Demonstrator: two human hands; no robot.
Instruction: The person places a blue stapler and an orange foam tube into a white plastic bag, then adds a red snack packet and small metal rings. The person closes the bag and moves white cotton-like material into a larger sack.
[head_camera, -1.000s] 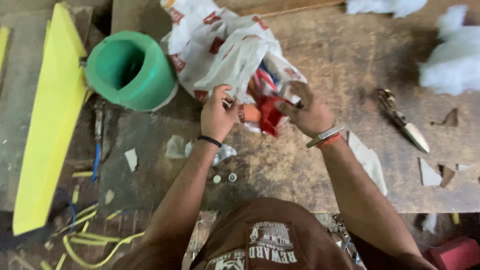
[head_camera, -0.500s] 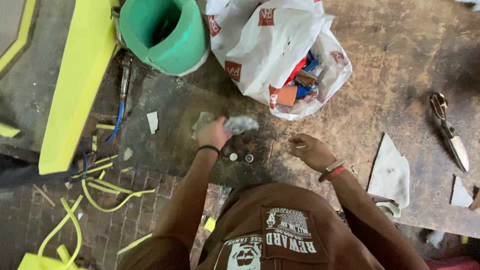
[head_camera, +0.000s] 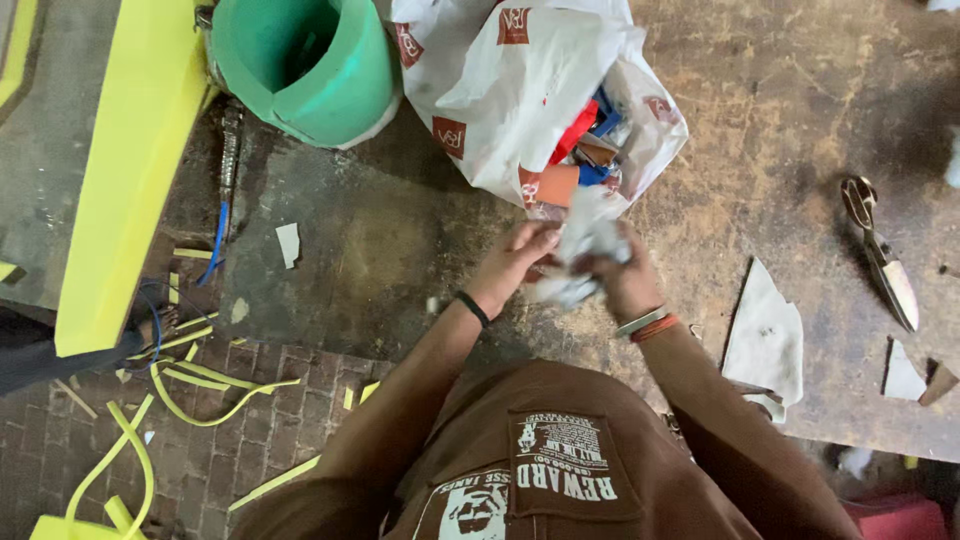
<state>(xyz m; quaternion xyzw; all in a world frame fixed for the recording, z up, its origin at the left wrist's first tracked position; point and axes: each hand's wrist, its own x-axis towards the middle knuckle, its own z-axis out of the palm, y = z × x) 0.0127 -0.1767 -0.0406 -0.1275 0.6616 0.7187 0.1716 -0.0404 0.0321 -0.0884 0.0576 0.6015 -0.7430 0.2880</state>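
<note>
The crumpled clear wrap (head_camera: 578, 262) is gripped by your left hand (head_camera: 515, 262) and right hand (head_camera: 625, 280), just below the white bag (head_camera: 530, 90).

Both arms reach forward, bent at the elbows, the left hand (head_camera: 515, 262) and right hand (head_camera: 622, 278) meeting with fingers curled closed.

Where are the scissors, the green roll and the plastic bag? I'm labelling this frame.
scissors (head_camera: 880, 255), head view, on the blades near the pivot.
green roll (head_camera: 345, 85), head view, on its outer wall.
plastic bag (head_camera: 500, 95), head view, on its white upper side.
</note>
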